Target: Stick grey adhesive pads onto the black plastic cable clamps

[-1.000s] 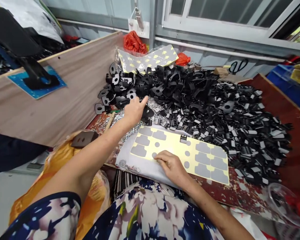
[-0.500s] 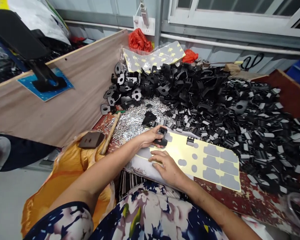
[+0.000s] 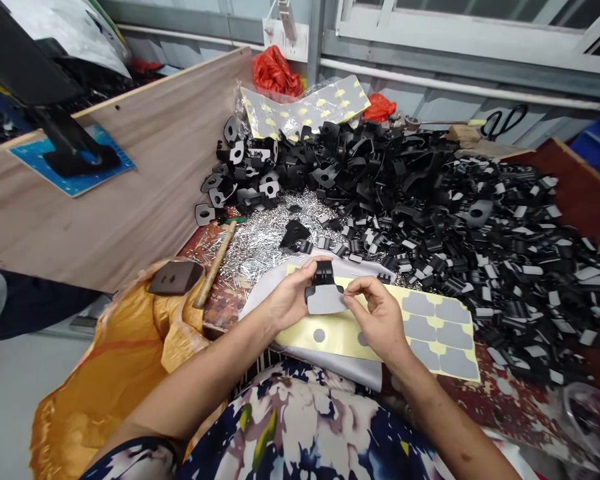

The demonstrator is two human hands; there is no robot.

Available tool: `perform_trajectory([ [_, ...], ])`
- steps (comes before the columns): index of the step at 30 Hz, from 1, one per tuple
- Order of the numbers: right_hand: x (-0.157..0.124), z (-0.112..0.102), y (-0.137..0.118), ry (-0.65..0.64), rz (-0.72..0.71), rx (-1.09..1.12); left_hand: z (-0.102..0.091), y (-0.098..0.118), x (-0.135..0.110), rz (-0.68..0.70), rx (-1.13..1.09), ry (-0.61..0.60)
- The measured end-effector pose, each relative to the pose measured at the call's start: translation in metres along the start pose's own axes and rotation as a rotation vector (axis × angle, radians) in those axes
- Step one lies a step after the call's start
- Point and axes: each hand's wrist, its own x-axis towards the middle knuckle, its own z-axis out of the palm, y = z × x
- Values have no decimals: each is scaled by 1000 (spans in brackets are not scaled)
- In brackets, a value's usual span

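Observation:
My left hand (image 3: 287,301) grips a black plastic clip part (image 3: 324,288) with a grey pad on its face, held above the yellow backing sheet (image 3: 445,327). My right hand (image 3: 377,319) pinches the right edge of that grey pad, fingers closed. The yellow sheet carries several grey adhesive pads and lies on a white cloth (image 3: 340,363) over my lap. Behind it spreads a big heap of black plastic parts (image 3: 430,207) and a patch of small silver pins (image 3: 265,237).
A hammer with a wooden handle (image 3: 215,263) lies at the left beside a dark block (image 3: 175,277) on orange fabric. A wooden board (image 3: 130,167) walls the left side. Scissors (image 3: 500,120), red bags (image 3: 275,73) and more pad sheets (image 3: 305,107) lie at the back.
My left hand came back from the pile with a black part and lifted it above the sheet. My right hand left the sheet and now presses a grey pad to the part.

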Motion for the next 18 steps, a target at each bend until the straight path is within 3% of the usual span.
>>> perform_trajectory([
  [7, 0, 7, 8, 58, -2, 86, 1, -5, -2, -3, 38, -73],
  [18, -2, 12, 12, 68, 6, 67, -1, -10, 0, 21, 50, -87],
])
